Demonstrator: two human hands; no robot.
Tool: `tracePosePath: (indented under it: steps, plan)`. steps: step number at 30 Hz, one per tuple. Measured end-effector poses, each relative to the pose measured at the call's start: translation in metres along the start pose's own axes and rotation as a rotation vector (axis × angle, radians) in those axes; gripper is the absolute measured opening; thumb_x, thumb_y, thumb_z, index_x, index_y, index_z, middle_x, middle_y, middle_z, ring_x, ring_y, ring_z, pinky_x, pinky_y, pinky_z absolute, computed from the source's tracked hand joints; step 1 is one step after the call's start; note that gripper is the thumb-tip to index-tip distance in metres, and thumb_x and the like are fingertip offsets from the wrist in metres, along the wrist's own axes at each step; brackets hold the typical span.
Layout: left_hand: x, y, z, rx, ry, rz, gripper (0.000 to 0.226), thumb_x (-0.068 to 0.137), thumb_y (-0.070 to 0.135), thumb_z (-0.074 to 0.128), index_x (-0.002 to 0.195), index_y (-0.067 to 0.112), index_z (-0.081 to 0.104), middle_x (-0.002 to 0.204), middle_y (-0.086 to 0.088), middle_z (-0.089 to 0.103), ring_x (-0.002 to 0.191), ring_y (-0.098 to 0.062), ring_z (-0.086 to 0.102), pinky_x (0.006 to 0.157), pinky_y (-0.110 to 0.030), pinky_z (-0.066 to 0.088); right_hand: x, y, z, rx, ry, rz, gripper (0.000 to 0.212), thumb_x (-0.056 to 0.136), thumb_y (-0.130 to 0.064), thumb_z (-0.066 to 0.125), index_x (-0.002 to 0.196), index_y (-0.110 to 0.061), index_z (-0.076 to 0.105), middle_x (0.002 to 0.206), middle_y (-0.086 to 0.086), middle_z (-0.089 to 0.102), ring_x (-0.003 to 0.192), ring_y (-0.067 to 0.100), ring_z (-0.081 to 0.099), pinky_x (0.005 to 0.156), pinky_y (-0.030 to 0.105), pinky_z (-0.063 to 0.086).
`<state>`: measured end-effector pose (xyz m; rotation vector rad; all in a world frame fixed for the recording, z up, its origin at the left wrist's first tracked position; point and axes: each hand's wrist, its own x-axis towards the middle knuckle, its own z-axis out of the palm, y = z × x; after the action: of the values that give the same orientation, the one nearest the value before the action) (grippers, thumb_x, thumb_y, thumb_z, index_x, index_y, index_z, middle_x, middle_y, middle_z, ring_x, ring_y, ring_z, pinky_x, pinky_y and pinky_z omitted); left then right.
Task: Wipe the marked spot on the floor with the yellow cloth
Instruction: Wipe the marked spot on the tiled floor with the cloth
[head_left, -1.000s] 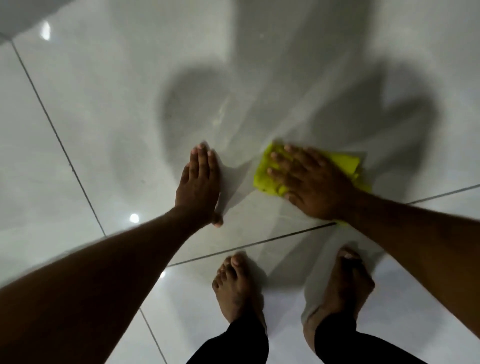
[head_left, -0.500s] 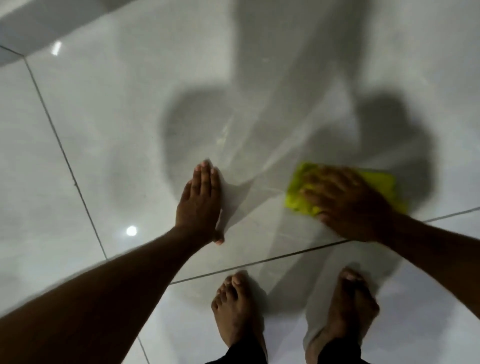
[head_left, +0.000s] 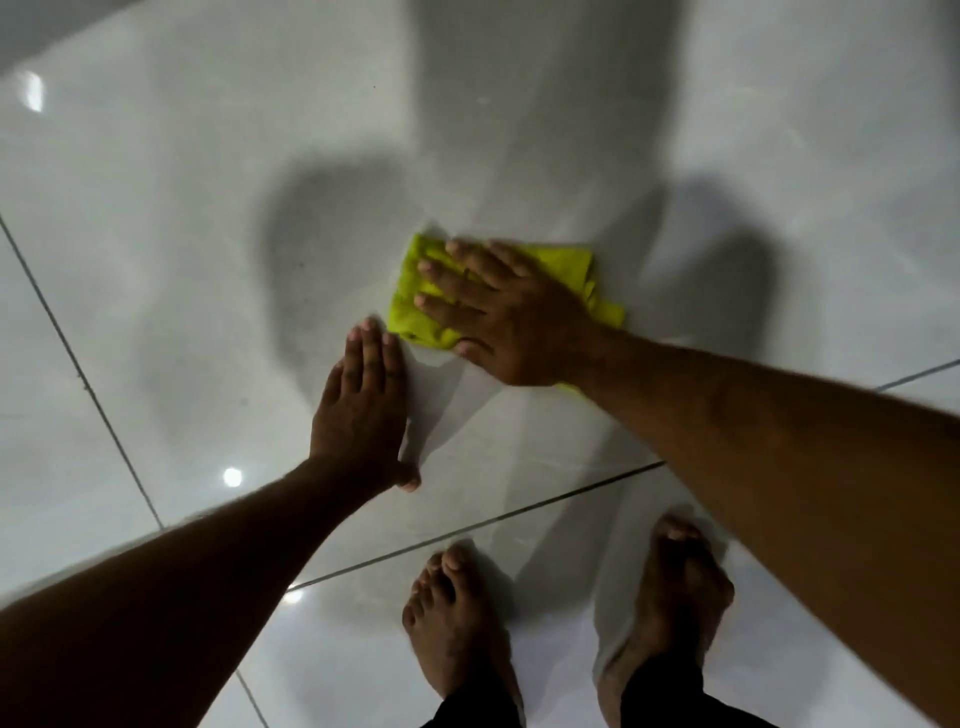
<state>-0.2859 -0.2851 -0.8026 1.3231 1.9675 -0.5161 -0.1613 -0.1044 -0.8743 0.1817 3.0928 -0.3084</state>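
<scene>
The folded yellow cloth (head_left: 566, 265) lies flat on the glossy white floor tile (head_left: 182, 260). My right hand (head_left: 509, 317) presses down on it with fingers spread, covering most of it. My left hand (head_left: 363, 410) rests flat on the tile just left of and nearer than the cloth, fingers together, holding nothing; its fingertips almost touch the cloth's near left corner. No mark is visible on the floor; the spot under the cloth is hidden.
My two bare feet (head_left: 457, 629) stand on the nearer tile, behind a dark grout line (head_left: 467, 530). Another grout line (head_left: 78, 369) runs along the left. Dark shadows of my head and arms fall across the tile beyond the cloth.
My right hand slid the cloth to the right, then back left and slightly farther away, close to my left hand. The left hand stayed planted on the tile.
</scene>
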Motion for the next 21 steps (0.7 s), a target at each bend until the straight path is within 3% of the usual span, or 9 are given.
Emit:
tracePosePath:
  steps: [1, 2, 5, 8, 10, 14, 16, 18, 21]
  plan:
    - [0.0, 0.0, -0.001, 0.003, 0.005, 0.001, 0.167, 0.04, 0.059, 0.088, 0.14, 0.001, -0.033, 0.155, -0.026, -0.029, 0.144, -0.039, -0.024, 0.121, -0.043, -0.002, -0.006, 0.015, 0.0, -0.014, -0.008, 0.019, 0.059, 0.098, -0.048, 0.037, 0.154, -0.03, 0.031, 0.165, 0.005, 0.028, 0.152, 0.035, 0.025, 0.122, 0.051, 0.023]
    - [0.001, 0.0, -0.001, 0.003, 0.005, 0.007, 0.167, 0.04, 0.06, 0.088, 0.139, 0.002, -0.034, 0.154, -0.025, -0.03, 0.143, -0.038, -0.026, 0.12, -0.042, -0.003, -0.016, 0.022, 0.0, -0.01, 0.01, 0.171, 0.061, 0.097, -0.048, 0.04, 0.154, -0.029, 0.031, 0.165, 0.006, 0.029, 0.151, 0.035, 0.026, 0.122, 0.05, 0.023]
    - [0.0, -0.003, -0.002, -0.005, -0.002, 0.01, 0.168, 0.04, 0.06, 0.088, 0.139, 0.003, -0.035, 0.151, -0.024, -0.035, 0.141, -0.037, -0.029, 0.119, -0.041, -0.006, -0.046, 0.001, 0.003, -0.029, 0.157, 0.909, 0.061, 0.1, -0.048, 0.038, 0.155, -0.021, 0.032, 0.163, 0.011, 0.031, 0.15, 0.039, 0.028, 0.121, 0.051, 0.024]
    - [-0.001, 0.002, -0.002, -0.004, -0.001, -0.001, 0.168, 0.04, 0.058, 0.089, 0.139, 0.001, -0.034, 0.149, -0.024, -0.036, 0.14, -0.038, -0.03, 0.119, -0.043, -0.005, -0.048, -0.041, 0.006, 0.02, 0.173, 1.295, 0.063, 0.102, -0.048, 0.029, 0.155, -0.015, 0.031, 0.163, 0.016, 0.029, 0.15, 0.041, 0.025, 0.121, 0.054, 0.023]
    - [0.0, 0.006, -0.003, -0.001, 0.002, -0.015, 0.166, 0.041, 0.057, 0.089, 0.141, -0.002, -0.031, 0.151, -0.026, -0.033, 0.142, -0.039, -0.027, 0.12, -0.044, -0.003, -0.056, -0.067, 0.012, 0.051, 0.129, 1.21, 0.064, 0.101, -0.048, 0.029, 0.156, -0.014, 0.027, 0.164, 0.017, 0.026, 0.15, 0.043, 0.022, 0.121, 0.057, 0.019]
    - [-0.003, 0.001, -0.005, -0.008, 0.011, 0.008, 0.165, 0.041, 0.056, 0.09, 0.143, -0.001, -0.027, 0.152, -0.025, -0.032, 0.145, -0.039, -0.022, 0.12, -0.042, 0.0, -0.124, -0.069, 0.017, 0.018, -0.06, 0.124, 0.067, 0.099, -0.045, 0.04, 0.158, -0.021, 0.019, 0.168, 0.008, 0.018, 0.155, 0.038, 0.013, 0.125, 0.055, 0.014]
    - [-0.004, -0.002, -0.003, -0.018, 0.021, 0.022, 0.167, 0.04, 0.058, 0.089, 0.141, 0.002, -0.032, 0.149, -0.022, -0.037, 0.143, -0.037, -0.026, 0.119, -0.041, -0.003, -0.149, -0.015, 0.01, -0.023, -0.14, -0.173, 0.066, 0.098, -0.048, 0.04, 0.157, -0.025, 0.023, 0.168, 0.006, 0.019, 0.155, 0.035, 0.014, 0.125, 0.053, 0.014]
    - [-0.004, -0.002, -0.002, -0.031, 0.026, 0.034, 0.168, 0.039, 0.059, 0.089, 0.138, 0.004, -0.036, 0.148, -0.02, -0.038, 0.142, -0.037, -0.028, 0.118, -0.041, -0.004, -0.167, 0.021, 0.007, -0.053, -0.164, -0.086, 0.065, 0.097, -0.052, 0.039, 0.155, -0.027, 0.029, 0.166, 0.006, 0.025, 0.152, 0.036, 0.022, 0.124, 0.052, 0.013]
    - [-0.002, 0.0, 0.0, -0.051, 0.028, 0.03, 0.169, 0.038, 0.057, 0.09, 0.137, 0.004, -0.037, 0.147, -0.02, -0.04, 0.142, -0.037, -0.028, 0.12, -0.044, -0.001, -0.172, 0.001, 0.008, -0.097, 0.006, 0.655, 0.064, 0.099, -0.05, 0.037, 0.154, -0.019, 0.032, 0.16, 0.015, 0.035, 0.147, 0.043, 0.03, 0.121, 0.054, 0.023]
